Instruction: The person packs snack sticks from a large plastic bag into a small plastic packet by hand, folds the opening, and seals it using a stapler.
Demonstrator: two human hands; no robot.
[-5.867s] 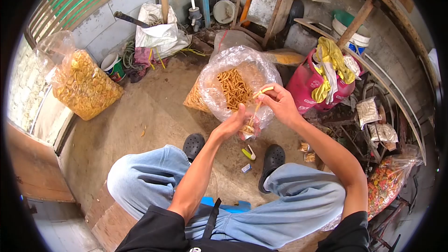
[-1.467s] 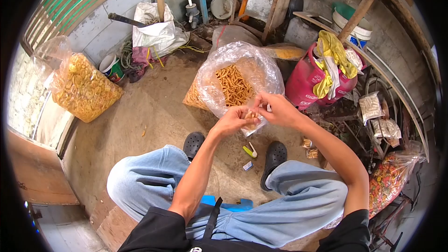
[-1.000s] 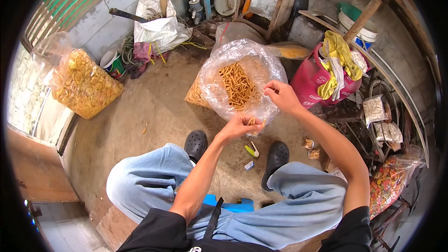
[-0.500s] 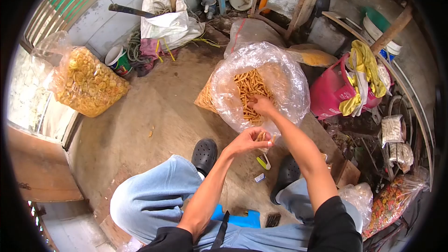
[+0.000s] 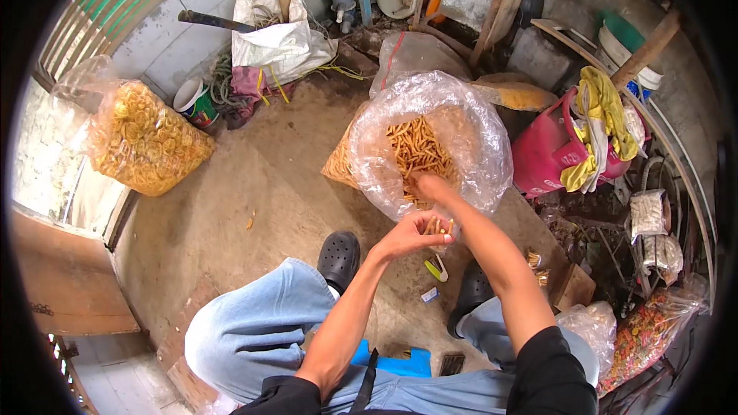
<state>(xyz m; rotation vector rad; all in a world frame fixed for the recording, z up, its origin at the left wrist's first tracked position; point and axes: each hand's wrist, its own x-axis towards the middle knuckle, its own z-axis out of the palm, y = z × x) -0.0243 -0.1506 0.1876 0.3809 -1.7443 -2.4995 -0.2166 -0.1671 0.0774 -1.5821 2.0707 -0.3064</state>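
A large clear plastic bag (image 5: 480,119) of brown stick snacks (image 5: 419,146) stands with its mouth rolled wide. My right hand (image 5: 433,187) is inside that mouth, low among the sticks, with its fingers curled down on some of them; the fingertips are hidden. Just in front of the bag's near rim, my left hand (image 5: 411,235) is closed round a small clear plastic bag (image 5: 440,229) with several stick snacks in it. On the floor below my hands lie a green-and-white stapler (image 5: 436,268) and a small white-and-blue box (image 5: 429,293).
A bag of round yellow chips (image 5: 150,138) leans at the left wall. To the right are a pink tub (image 5: 542,150) draped with cloths and a bag of colourful snacks (image 5: 653,330). Small filled packets (image 5: 538,267) lie beside my right shoe (image 5: 473,292).
My right hand has drawn slightly nearer to me within the large bag, closer to my left hand. My left hand has hardly moved and still holds the small bag.
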